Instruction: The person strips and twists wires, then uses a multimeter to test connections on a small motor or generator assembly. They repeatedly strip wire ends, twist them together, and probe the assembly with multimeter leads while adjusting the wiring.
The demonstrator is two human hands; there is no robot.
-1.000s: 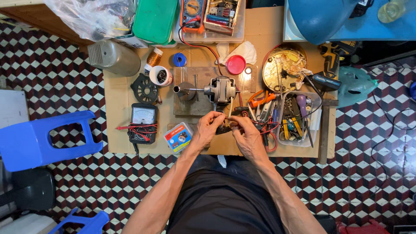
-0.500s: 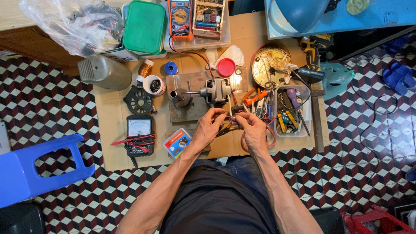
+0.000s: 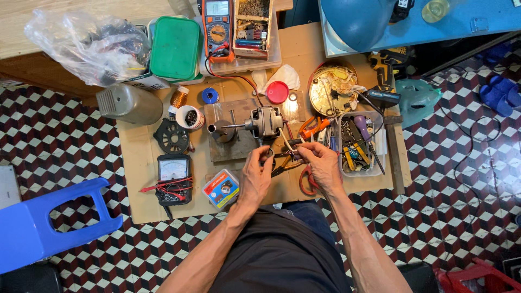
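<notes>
White and dark wires (image 3: 286,145) run between my fingertips: I see my left hand (image 3: 255,176) pinched shut on their near ends and my right hand (image 3: 320,163) closed on them just beside it. They lead up to the small electric motor (image 3: 264,122) resting on its metal plate (image 3: 233,146), just above my hands. I judge a hard tug could snap a lead or drag the motor. Pliers (image 3: 310,129) and the tool tray (image 3: 358,144) crowd my right hand; an elbow slip could scatter them.
</notes>
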